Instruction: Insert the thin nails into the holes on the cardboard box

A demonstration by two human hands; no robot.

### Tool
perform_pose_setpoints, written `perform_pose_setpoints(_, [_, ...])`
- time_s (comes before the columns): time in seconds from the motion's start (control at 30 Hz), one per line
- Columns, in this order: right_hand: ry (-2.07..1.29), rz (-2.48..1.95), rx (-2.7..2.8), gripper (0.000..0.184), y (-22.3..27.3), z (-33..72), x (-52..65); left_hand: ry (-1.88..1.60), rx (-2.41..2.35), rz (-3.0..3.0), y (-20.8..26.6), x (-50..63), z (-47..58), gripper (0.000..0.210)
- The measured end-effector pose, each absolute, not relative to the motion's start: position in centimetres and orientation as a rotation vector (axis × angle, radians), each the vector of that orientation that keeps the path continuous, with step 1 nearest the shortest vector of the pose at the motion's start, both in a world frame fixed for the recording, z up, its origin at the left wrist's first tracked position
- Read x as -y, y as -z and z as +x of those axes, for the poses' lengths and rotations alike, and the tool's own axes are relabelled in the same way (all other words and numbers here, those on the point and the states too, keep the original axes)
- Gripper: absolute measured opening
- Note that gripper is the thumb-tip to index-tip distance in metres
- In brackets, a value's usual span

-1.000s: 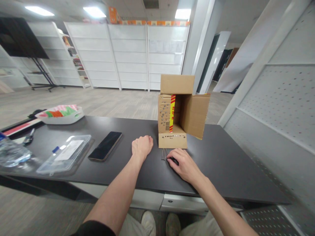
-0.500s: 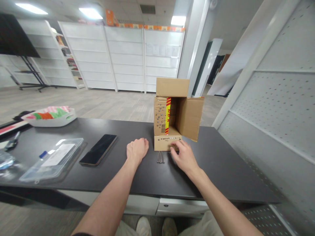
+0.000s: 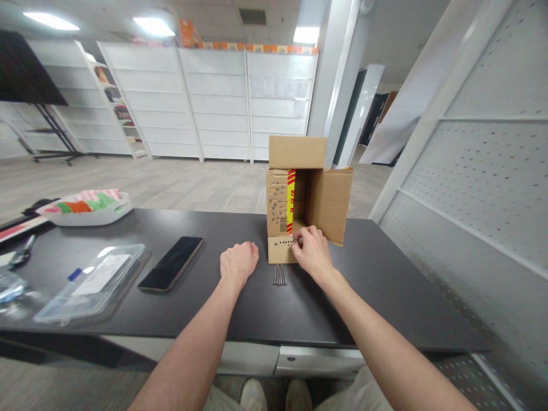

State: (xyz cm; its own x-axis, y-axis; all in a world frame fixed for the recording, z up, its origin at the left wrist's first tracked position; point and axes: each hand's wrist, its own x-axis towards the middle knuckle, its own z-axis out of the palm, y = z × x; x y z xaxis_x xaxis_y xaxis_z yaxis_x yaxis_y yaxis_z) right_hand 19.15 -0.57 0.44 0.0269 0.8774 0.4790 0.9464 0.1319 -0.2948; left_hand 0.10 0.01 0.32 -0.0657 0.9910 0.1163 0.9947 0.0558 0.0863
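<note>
White shelving (image 3: 214,103) fills the upper middle of the frame, and a perforated panel (image 3: 475,165) slants down its right side. Across the lower half runs a dark table (image 3: 394,297), bearing an open cardboard box (image 3: 317,194) just right of centre. Below the box's lower flap (image 3: 280,252), near the middle of the frame, a small fan of slim metal nails (image 3: 279,275) lies loose; they are too fine to count surely, and could be screws.

The right hand (image 3: 314,251) is at the right part of that flap, thumb and fingertips bent almost together in a narrow pinch. Something small and dark shows between them, but I cannot tell whether it is a nail. The left hand (image 3: 240,260) rests on the table left of the nails, curled into a loose fist, with nothing visible in it. Further left lie a phone (image 3: 171,264) and a clear plastic case (image 3: 96,285).

Each nail should be light, rigid and rather slippery, apt to roll; a fingertip pinch around mid-shank seems best, away from any point. As for the box, it is probably light, with walls that bend or crease under pressure and could slide on the smooth table; a flat palm against its side would steady it better than gripping a flap
</note>
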Motion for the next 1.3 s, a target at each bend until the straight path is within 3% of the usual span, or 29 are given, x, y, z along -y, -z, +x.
perform_pose_setpoints(0.4, [0.188, -1.837, 1.937, 0.003, -1.5, 18.8, 0.5, 0.214, 2.277, -2.131, -0.4, 0.0, 0.1, 0.053])
perform_pose_setpoints(0.97, [0.424, -1.94, 2.355, 0.021, -4.3, 17.3, 0.1, 0.229, 2.28, -2.125, -0.2, -0.1, 0.1, 0.052])
perform_pose_setpoints(1.3, [0.261, -2.027, 2.354, 0.021, -5.4, 17.0, 0.4, 0.248, 2.273, -2.124, 0.1, -0.2, 0.0, 0.052])
